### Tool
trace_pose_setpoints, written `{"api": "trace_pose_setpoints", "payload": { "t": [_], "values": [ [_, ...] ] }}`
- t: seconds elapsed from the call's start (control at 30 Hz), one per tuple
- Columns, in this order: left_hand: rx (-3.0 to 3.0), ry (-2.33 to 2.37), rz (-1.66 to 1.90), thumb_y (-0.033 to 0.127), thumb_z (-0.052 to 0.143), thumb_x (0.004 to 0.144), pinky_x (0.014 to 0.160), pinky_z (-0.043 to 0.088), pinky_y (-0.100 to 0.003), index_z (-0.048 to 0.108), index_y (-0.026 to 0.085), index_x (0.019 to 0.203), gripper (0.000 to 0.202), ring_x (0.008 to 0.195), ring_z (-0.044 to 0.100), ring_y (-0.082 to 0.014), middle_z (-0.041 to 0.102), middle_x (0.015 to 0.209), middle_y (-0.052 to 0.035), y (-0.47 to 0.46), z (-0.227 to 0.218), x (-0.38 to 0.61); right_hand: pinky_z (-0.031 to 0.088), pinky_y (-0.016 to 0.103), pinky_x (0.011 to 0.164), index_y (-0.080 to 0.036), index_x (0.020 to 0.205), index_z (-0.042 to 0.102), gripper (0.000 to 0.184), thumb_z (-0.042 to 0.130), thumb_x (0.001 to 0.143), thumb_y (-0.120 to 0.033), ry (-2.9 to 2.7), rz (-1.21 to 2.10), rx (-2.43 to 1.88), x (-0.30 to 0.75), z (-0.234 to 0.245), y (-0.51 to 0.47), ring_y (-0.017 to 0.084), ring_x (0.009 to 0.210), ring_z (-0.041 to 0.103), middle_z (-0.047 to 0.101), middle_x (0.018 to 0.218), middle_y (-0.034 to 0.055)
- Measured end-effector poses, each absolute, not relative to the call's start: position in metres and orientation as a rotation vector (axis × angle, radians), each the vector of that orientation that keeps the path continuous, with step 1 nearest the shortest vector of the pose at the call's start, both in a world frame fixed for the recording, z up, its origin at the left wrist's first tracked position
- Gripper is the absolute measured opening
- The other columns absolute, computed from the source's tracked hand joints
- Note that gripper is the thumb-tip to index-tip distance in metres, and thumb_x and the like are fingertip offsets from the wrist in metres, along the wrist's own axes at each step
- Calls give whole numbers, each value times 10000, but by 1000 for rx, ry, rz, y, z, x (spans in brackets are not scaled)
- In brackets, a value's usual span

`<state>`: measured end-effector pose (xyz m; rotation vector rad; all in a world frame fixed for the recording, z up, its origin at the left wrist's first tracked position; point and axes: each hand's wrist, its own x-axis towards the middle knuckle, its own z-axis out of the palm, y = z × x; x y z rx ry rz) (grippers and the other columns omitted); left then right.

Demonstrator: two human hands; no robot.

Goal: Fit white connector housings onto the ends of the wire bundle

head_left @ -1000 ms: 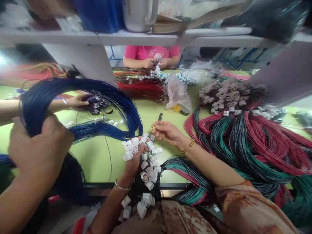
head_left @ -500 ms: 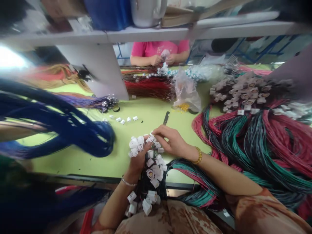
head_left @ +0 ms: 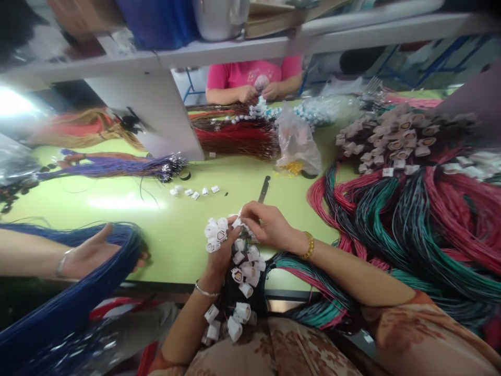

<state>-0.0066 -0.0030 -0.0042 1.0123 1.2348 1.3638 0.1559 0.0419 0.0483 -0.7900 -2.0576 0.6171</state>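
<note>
My left hand (head_left: pixel 219 259) is closed round a cluster of white plastic connectors (head_left: pixel 216 235) on wires, held above the green tabletop. My right hand (head_left: pixel 270 224) meets it from the right, thumb and fingers pinched at a white connector (head_left: pixel 237 221) by the left thumb. Its fingertips partly cover that piece. More white connectors (head_left: pixel 249 269) dangle below my hands, and others lie against my lap. Their black, green and pink wires (head_left: pixel 305 271) trail off to the right. A dark knife-like blade (head_left: pixel 264 189) lies just beyond my right hand.
Several loose connectors (head_left: pixel 195 195) lie on the table (head_left: pixel 172 214). Large red, black and green wire bundles (head_left: pixel 368 214) fill the right. At left, another person's hand (head_left: pixel 92 256) supports blue wires (head_left: pixel 121 256). Opposite, a person in pink (head_left: pixel 254 75) works. A shelf (head_left: pixel 235 52) spans overhead.
The blue wire bundle at left has swung down and left, uncovering the co-worker's hand and purple wires. My hands stay together, with the right fingers shifted slightly at the connector.
</note>
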Motion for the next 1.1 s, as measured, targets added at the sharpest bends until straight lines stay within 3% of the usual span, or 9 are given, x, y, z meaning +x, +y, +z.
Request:
{"api": "trace_pose_setpoints", "payload": {
  "t": [0.2, 0.37, 0.53, 0.7, 1.1],
  "values": [
    [938, 1277, 1326, 373, 768, 745, 957, 534, -391, 724, 226, 1021, 315, 988, 698, -223, 745, 1020, -40, -4, -3, -6, 355, 248, 565, -218, 847, 464, 66, 479, 893, -172, -2047, 678, -894, 154, 50, 38, 112, 586, 467, 559, 709, -15],
    [969, 1269, 1329, 382, 762, 768, 994, 521, -390, 724, 215, 1056, 335, 1016, 699, -218, 747, 1057, -43, -4, -7, -7, 391, 233, 551, -229, 861, 436, 109, 543, 861, -208, -1857, 891, -1003, 151, 48, 37, 106, 565, 498, 554, 689, -37],
    [885, 1213, 1354, 344, 809, 726, 935, 542, -352, 740, 219, 1019, 326, 937, 706, -190, 757, 983, -19, -2, -7, -7, 404, 240, 559, -228, 824, 450, 130, 579, 838, -234, -1796, 935, -989, 151, 44, 39, 99, 560, 480, 537, 671, -47],
    [730, 1068, 1329, 329, 870, 642, 784, 559, -309, 764, 206, 925, 326, 760, 688, -158, 763, 856, -10, 1, 3, -5, 430, 229, 520, -233, 850, 439, 233, 654, 789, -299, -1570, 1289, -959, 153, 45, 46, 93, 548, 496, 568, 701, -47],
    [765, 1147, 1303, 305, 823, 713, 773, 549, -293, 772, 193, 958, 274, 786, 683, -156, 753, 868, -19, -3, 5, -4, 383, 251, 549, -222, 823, 451, 71, 508, 857, -196, -1929, 732, -990, 150, 45, 37, 98, 559, 493, 547, 663, -34]
  ]
}}
